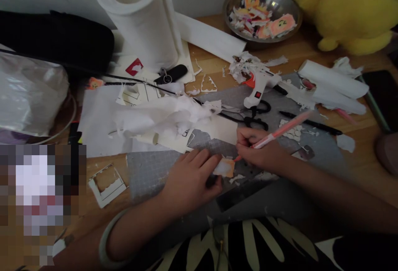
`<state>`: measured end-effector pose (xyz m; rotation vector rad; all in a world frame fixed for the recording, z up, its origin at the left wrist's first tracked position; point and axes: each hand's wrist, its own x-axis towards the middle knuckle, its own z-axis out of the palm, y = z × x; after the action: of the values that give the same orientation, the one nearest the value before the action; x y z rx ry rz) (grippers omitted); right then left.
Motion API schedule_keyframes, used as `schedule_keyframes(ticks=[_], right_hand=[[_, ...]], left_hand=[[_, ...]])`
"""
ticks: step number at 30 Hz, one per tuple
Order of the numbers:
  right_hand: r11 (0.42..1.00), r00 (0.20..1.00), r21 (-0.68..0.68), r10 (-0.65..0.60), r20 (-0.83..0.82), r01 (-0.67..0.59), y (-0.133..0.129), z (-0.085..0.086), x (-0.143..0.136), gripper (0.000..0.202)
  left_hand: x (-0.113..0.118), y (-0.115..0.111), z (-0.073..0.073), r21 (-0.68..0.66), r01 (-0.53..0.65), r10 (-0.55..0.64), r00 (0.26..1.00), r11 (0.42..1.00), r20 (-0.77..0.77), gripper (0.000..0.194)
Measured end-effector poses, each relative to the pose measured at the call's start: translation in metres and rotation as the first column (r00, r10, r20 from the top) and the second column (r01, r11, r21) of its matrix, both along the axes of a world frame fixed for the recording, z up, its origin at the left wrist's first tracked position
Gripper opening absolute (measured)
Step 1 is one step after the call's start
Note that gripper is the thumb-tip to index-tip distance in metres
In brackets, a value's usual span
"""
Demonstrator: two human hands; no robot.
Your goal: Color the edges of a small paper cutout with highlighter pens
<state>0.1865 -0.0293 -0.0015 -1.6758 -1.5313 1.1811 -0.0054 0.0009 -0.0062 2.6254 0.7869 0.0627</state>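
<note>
Caution: the orange-edged card (229, 168) could shift, causing a stray stroke, if the left hand (189, 179) slackens. Left fingers: close together at the card's left end; whether pinching, cannot tell. Right hand (261, 150): fingers pinching the pink marker (273, 133). Card location: on the cutting mat (146, 175). Count: 1 mat, 1 paper roll (146, 30), 1 bowl (231, 3), 1 glue gun (259, 84), 1 marker, 1 card.

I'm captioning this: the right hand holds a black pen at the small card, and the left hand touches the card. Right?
Not quite: the head view shows a pinkish-orange pen, not a black one, in the right hand at the small card, which the left hand touches.
</note>
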Motion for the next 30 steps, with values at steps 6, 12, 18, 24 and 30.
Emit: schedule_keyframes(ticks=[6, 12, 18, 24, 30], right_hand=[[0.999, 0.999, 0.011, -0.047, 0.021, 0.047, 0.0004, -0.0004, -0.0002, 0.024], [0.997, 0.997, -0.028, -0.069, -0.030, 0.068, 0.0007, -0.0006, 0.0001, 0.023], [0.998, 0.999, 0.022, -0.052, 0.005, 0.052, 0.0009, 0.0021, -0.0017, 0.022], [0.996, 0.997, 0.023, -0.081, 0.018, 0.080, 0.0024, 0.0042, -0.0045, 0.022], [0.996, 0.997, 0.068, -0.058, 0.059, 0.054, 0.0012, 0.0018, -0.0050, 0.022]], left_hand=[[0.0001, 0.0000, 0.0001, -0.005, 0.003, -0.003, 1.000, 1.000, 0.003, 0.030], [0.0001, 0.0001, 0.0020, -0.002, 0.016, -0.016, 1.000, 1.000, -0.010, 0.028], [0.0008, -0.0005, 0.0027, 0.005, 0.020, -0.019, 1.000, 1.000, -0.020, 0.027], [0.0012, -0.0016, 0.0037, 0.004, 0.012, -0.012, 1.000, 1.000, -0.029, 0.028], [0.0012, -0.0021, 0.0040, 0.003, 0.008, -0.008, 1.000, 1.000, -0.010, 0.027]])
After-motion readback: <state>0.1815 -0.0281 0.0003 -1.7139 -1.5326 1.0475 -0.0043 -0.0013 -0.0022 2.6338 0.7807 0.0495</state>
